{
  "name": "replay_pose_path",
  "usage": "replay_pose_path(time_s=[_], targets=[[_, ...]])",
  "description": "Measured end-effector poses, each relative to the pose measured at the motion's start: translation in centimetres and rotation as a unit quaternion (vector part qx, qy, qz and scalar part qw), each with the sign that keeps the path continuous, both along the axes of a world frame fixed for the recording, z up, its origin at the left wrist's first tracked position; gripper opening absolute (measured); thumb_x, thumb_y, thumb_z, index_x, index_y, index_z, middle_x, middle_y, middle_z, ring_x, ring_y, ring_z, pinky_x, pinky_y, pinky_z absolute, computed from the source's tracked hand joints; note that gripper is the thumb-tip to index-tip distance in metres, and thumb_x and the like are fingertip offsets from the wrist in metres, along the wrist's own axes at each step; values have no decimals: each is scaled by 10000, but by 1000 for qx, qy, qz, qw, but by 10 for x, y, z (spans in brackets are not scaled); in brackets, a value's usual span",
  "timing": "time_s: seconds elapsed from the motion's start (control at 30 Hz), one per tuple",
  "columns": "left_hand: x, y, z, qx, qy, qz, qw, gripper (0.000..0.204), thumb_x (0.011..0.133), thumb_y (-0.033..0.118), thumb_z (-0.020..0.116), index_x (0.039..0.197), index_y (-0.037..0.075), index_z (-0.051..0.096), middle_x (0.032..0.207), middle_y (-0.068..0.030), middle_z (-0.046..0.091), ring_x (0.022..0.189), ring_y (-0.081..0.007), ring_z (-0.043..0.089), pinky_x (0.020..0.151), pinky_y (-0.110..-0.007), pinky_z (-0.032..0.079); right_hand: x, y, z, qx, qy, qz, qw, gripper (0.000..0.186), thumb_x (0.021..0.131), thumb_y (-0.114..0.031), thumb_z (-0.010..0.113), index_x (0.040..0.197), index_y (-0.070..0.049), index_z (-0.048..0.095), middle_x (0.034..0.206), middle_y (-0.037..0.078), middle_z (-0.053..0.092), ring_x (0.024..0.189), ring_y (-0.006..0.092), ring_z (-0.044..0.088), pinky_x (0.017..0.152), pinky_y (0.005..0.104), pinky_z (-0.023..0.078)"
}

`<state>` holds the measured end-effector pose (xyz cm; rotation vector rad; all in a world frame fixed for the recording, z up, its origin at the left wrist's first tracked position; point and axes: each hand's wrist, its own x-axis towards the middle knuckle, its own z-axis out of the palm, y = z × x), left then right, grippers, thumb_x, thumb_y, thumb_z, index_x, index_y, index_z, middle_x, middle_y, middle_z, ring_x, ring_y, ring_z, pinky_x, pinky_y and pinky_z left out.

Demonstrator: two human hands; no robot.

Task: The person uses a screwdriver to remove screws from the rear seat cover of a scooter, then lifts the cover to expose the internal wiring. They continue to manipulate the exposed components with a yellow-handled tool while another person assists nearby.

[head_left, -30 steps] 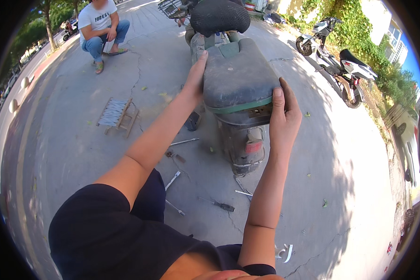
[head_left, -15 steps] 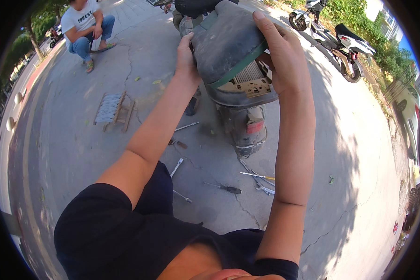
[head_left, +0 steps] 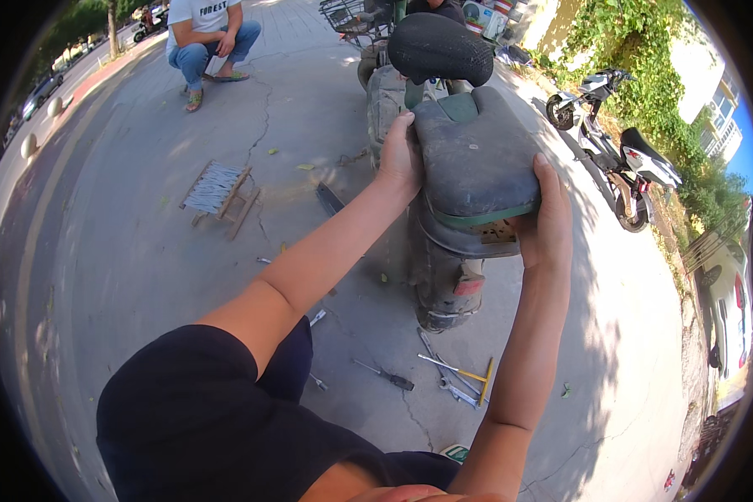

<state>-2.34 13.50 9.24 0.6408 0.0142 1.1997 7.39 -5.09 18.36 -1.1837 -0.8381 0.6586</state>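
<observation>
Between my two hands is a dusty black scooter rear seat (head_left: 481, 163) with a green lower edge. My left hand (head_left: 402, 159) grips its left side, with the thumb near the top. My right hand (head_left: 550, 213) holds the rear right corner, the thumb on top and the fingers curled under the edge, partly hidden. The seat lies over the back of a worn scooter, above its rear fender (head_left: 443, 289) with a red reflector. A strip of tan perforated metal (head_left: 500, 232) shows just under the green edge. The front saddle (head_left: 440, 50) stands farther off.
Several wrenches (head_left: 456, 386), a yellow-handled tool (head_left: 486, 381) and a screwdriver (head_left: 385, 375) lie on the concrete. A small folding stool (head_left: 217, 191) stands at left. A person (head_left: 209, 46) squats at far left; parked two-wheelers (head_left: 636, 171) line the right.
The rear seat has come down toward the scooter, covering most of the finned metal part that showed beneath it. Both hands have moved with it, and the view has shifted.
</observation>
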Motion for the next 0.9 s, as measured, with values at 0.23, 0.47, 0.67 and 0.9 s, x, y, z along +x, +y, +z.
replay_pose_path(time_s=[0.23, 0.47, 0.67, 0.9], targets=[[-5, 1, 4, -12, 20, 154, 988, 602, 966, 379, 488, 1472, 74, 374, 1480, -93, 410, 1371, -220, 363, 1148, -347, 228, 38, -6, -15, 146, 283, -10, 948, 461, 962, -324, 535, 1275, 9, 477, 1216, 164, 570, 1045, 297, 632, 802, 446, 614], [13, 27, -36, 7, 208, 214, 954, 633, 902, 209, 581, 1475, 35, 378, 1497, -147, 403, 1372, -261, 383, 1125, -350, 283, 74, -37, -49, 224, 367, -5, 903, 455, 968, -235, 484, 1317, 56, 479, 1346, 277, 499, 1241, 439, 524, 886, 455, 608], [17, 49, -55, 17, 223, 187, 957, 656, 838, 127, 593, 1454, 1, 407, 1487, -181, 420, 1358, -293, 419, 1098, -368, 337, 109, -80, -78, 279, 366, 16, 888, 540, 953, -186, 479, 1412, 77, 369, 1469, 333, 341, 1354, 510, 370, 957, 471, 568], [13, 53, -57, 21, 235, 195, 952, 701, 827, 103, 586, 1481, -7, 355, 1497, -190, 396, 1366, -304, 405, 1114, -383, 326, 135, -139, -102, 278, 349, -130, 885, 496, 966, -247, 527, 1329, 79, 440, 1327, 256, 534, 1223, 413, 552, 973, 493, 558]])
